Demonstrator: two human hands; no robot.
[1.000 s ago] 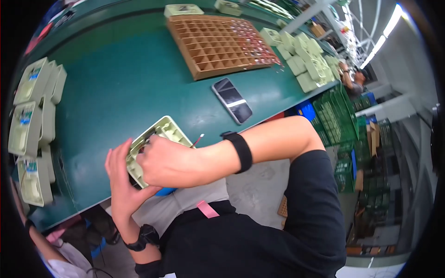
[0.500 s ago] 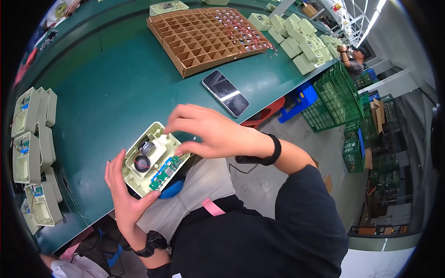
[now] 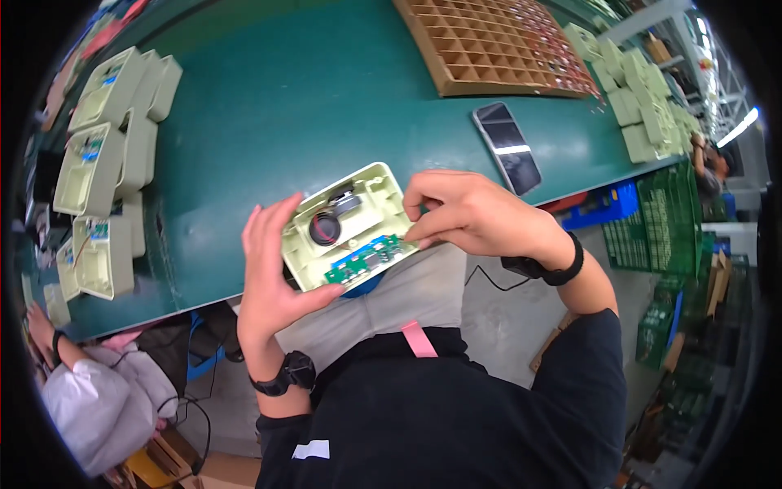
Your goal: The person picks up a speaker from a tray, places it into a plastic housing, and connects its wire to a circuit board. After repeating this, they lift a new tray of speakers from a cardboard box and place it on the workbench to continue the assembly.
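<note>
My left hand [image 3: 271, 281] grips the left end of a pale green plastic housing [image 3: 376, 216], thumb on its near edge and fingers along its far-left side. The housing lies tilted at the table's near edge, its hollow side facing up. Inside sit a round black speaker [image 3: 325, 231] with red wire, a dark part [image 3: 345, 200] beyond it, and a green circuit board [image 3: 371, 259] along the near wall. My right hand [image 3: 481, 213] is closed in a pinch at the board's right end. Whatever is between those fingertips is too small to make out.
A phone [image 3: 507, 148] lies on the green table [image 3: 269, 106], near a divided cardboard tray [image 3: 481, 57] with small wired parts. Similar housings are stacked at left [image 3: 90, 171] and far right [image 3: 639, 106]. Green crates [image 3: 668, 216] stand right; another person's arm [image 3: 69, 350] shows lower left.
The view has swung, so the table things sit elsewhere in it. My right hand's fingers were spread over the housing's right end; they have closed and come down by the circuit board.
</note>
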